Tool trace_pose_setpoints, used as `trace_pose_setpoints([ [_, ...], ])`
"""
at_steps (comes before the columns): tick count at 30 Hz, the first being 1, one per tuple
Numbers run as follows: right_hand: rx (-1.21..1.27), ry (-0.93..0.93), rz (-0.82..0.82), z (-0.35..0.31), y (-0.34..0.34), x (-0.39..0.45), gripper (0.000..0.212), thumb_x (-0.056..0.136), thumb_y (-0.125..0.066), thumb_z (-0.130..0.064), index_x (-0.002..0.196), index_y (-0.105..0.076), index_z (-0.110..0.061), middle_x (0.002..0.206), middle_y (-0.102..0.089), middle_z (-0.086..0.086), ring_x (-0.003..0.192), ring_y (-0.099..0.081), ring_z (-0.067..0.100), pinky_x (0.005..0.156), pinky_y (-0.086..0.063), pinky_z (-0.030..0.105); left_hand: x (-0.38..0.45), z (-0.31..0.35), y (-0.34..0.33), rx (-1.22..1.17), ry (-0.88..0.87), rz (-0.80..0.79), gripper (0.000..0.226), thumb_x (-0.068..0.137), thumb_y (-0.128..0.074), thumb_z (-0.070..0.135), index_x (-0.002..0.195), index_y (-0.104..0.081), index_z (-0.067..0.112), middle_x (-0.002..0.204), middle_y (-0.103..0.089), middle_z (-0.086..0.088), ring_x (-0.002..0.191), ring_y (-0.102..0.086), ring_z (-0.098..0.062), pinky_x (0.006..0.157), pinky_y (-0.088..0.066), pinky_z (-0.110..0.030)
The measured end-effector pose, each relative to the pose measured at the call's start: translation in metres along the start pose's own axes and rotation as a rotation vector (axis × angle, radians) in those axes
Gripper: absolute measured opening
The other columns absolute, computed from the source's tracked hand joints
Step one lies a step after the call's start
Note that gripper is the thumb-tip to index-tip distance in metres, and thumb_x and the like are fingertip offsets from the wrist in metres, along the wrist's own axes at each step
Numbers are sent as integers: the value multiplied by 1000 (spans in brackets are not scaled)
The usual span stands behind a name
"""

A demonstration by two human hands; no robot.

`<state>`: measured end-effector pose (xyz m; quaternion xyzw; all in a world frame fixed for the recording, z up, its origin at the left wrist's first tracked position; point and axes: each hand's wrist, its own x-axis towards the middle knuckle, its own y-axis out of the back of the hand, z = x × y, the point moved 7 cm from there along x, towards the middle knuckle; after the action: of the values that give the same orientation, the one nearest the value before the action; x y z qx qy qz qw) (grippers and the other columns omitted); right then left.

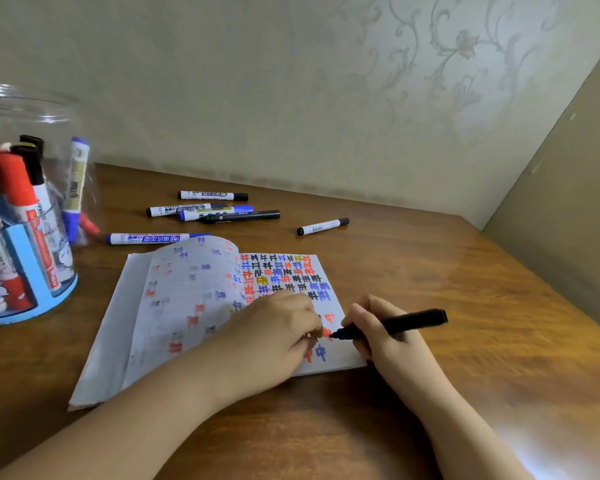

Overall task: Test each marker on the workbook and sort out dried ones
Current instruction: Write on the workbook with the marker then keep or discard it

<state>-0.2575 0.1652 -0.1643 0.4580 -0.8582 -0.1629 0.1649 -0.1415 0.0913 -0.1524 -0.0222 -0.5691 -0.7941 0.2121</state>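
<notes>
A: Head view. State the position of the task item.

B: The black cylindrical plastic marker [394,323] is in the right hand [385,332], fingers curled round its front barrel, tip on the lower right page of the open paper workbook [222,306] beside red and blue test marks.

A: Left hand?

B: The left hand [274,327] rests on the workbook's centre fold, fingers curled, tips pressing the page. Whether it pinches anything, cannot tell.

A: Handling properties?

B: Judged light, rigid and smooth. Grip near the tip for control. The pages are thin and bulge upward at the left, so they need holding down.

A: Surroundings?

B: Beyond the workbook: a cluster of capped whiteboard markers [212,209], a blue-capped marker [149,238] just behind the page, and a slim single marker [323,226] further right. Left of the workbook: a clear plastic jar with a blue base [25,202] holding more markers. Nothing obstructs the writing area of the wooden table [465,358].
</notes>
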Motion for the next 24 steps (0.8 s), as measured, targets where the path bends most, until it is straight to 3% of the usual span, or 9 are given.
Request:
trace_pose_setpoints([
  [2,-25,43,5,-1,1,-1,33,89,-60,-29,69,-51,-4,49,-48,-9,46,-41,3,47,-30,13,-5,-3,-5,-19,-21,20,28,95,-45,23,118,-60,29,114,-52,15,105,-39,2,88,-28,-9],
  [5,-53,65,12,2,3,-1,27,84,-66,-20,65,-50,-14,56,-62,-4,50,-52,9,47,-32,12,-11,-9,-8,-48,-17,41,27,95,-45,28,117,-61,33,111,-52,19,103,-39,4,91,-30,-12],
  [8,-90,114,50,2,5,-1,35,84,-66,-12,58,-44,-19,47,-50,-10,53,-48,19,45,-31,12,-12,-10,-11,1,-26,41,25,87,-48,29,101,-68,30,96,-57,15,92,-50,-4,83,-43,-25],
  [10,-100,126,41,2,3,-1,37,84,-66,-13,56,-42,-19,46,-46,-9,53,-48,22,44,-29,13,-13,-10,-13,31,-23,39,23,81,-51,29,95,-69,31,90,-58,15,86,-52,-6,76,-46,-27],
  [16,-132,138,-18,4,-3,1,33,84,-67,-14,60,-44,-14,47,-43,-9,45,-35,4,44,-27,12,-11,-10,-15,21,-18,43,28,83,-45,32,98,-69,30,93,-56,14,90,-50,-8,78,-47,-30],
  [22,-115,107,-36,7,-2,0,34,84,-66,-12,59,-42,-14,47,-41,-9,46,-34,5,44,-28,13,-11,-10,-16,-11,-23,42,30,93,-41,33,112,-64,32,105,-52,16,100,-42,-4,90,-39,-28],
  [24,-127,111,-25,6,-2,-1,33,84,-66,-14,60,-43,-14,48,-41,-9,45,-34,4,44,-28,12,-11,-9,-16,-8,-38,50,29,90,-42,33,107,-66,32,101,-53,17,97,-43,-4,87,-41,-28],
])
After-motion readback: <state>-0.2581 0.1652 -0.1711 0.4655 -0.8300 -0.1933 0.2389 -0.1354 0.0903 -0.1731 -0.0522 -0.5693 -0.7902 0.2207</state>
